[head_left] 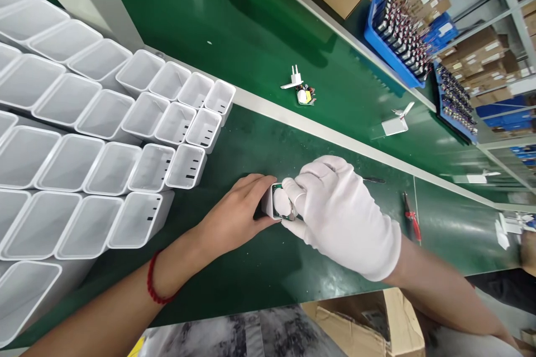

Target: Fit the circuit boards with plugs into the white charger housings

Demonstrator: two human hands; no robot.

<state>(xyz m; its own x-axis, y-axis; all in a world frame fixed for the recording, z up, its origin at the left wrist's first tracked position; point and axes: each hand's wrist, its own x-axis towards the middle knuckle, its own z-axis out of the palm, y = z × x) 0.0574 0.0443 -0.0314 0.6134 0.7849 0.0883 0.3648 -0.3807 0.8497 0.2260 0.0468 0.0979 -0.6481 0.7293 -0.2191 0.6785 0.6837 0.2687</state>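
A small white plastic housing (pixel 268 205) stands on the green bench, tilted slightly, with its open end toward me. Bare and wearing a red cord bracelet, my left hand (pixel 234 209) is wrapped round its left side. In the housing's mouth sits a green circuit board with a round white part (pixel 282 201) on it. My right hand (pixel 335 212), in a white glove, pinches at the right edge of that mouth. The glove hides exactly what its fingertips grip.
Rows of open white housings (pixel 144 220) fill the left. Past a pale rail, a plug with a circuit assembly (pixel 305 94) lies on the bench. Red-handled pliers (pixel 412 220) lie right. A blue tray (pixel 393 44) of parts stands behind. An open cardboard box (pixel 404 323) is below the bench edge.
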